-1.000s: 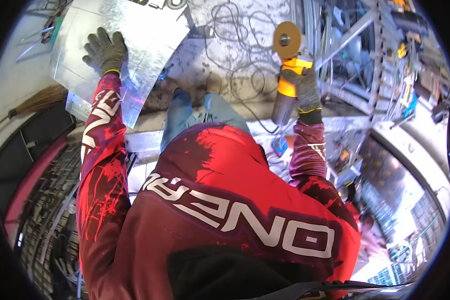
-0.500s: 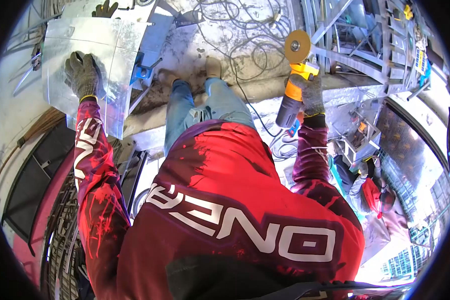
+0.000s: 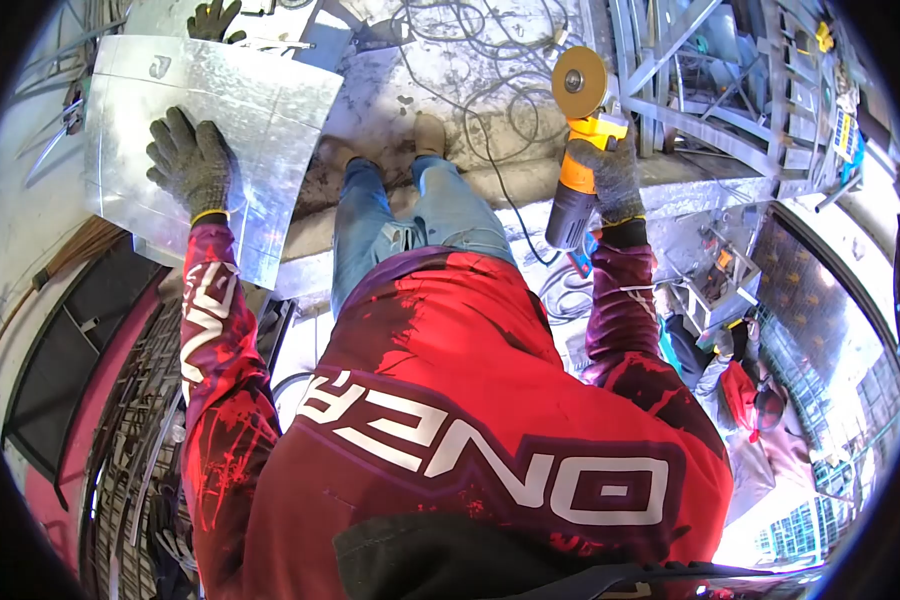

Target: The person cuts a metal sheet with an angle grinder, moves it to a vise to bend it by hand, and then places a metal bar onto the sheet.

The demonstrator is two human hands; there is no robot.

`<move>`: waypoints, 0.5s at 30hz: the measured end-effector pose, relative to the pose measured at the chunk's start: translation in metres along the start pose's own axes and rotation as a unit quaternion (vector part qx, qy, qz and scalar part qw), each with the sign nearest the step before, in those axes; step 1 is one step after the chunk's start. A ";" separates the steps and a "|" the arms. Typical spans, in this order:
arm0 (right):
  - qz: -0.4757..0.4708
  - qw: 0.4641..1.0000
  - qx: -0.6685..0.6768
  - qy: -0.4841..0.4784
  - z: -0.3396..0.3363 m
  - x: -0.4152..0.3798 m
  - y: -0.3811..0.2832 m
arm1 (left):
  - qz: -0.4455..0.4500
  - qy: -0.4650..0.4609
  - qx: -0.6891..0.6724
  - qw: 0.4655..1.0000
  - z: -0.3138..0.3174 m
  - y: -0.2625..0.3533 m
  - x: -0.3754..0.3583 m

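My left hand, in a grey knit glove, lies with fingers spread flat on a shiny sheet of metal. The sheet rests at an angle, with faint lines across its surface. My right hand, gloved the same way, is wrapped around a yellow and black angle grinder. Its tan disc points away from me, off to the right of the sheet and apart from it. Past the sheet's far edge shows a dark glove.
Cables lie looped on the stained floor ahead. Metal frames are stacked at far right. Another person is low down at the right, near a metal box frame. A broom lies at left.
The metal sheet has turned and shifted right, now covering the blue clamp seen before. My left hand has moved right on it. The grinder has shifted slightly left and its disc tipped up.
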State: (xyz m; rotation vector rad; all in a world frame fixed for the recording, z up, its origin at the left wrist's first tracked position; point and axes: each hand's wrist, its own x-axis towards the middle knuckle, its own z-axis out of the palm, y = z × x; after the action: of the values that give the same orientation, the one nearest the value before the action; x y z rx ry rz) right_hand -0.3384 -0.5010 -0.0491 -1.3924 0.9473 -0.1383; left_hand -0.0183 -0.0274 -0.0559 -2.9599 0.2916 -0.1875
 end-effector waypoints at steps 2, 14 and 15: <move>-0.010 1.000 -0.012 0.001 0.004 0.000 -0.004 | 0.012 0.023 0.026 0.999 0.011 -0.002 -0.008; -0.030 0.998 0.004 -0.062 0.037 0.007 -0.030 | 0.036 -0.012 0.065 0.997 0.020 -0.013 -0.012; -0.035 0.997 0.002 -0.067 0.039 0.006 -0.032 | 0.043 -0.009 0.059 0.997 0.022 -0.015 -0.012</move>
State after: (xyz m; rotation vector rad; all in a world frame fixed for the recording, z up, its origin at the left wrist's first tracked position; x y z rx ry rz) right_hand -0.2957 -0.4817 -0.0284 -1.4134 0.7865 -0.0986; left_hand -0.0241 -0.0074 -0.0762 -2.8250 0.3913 -0.1604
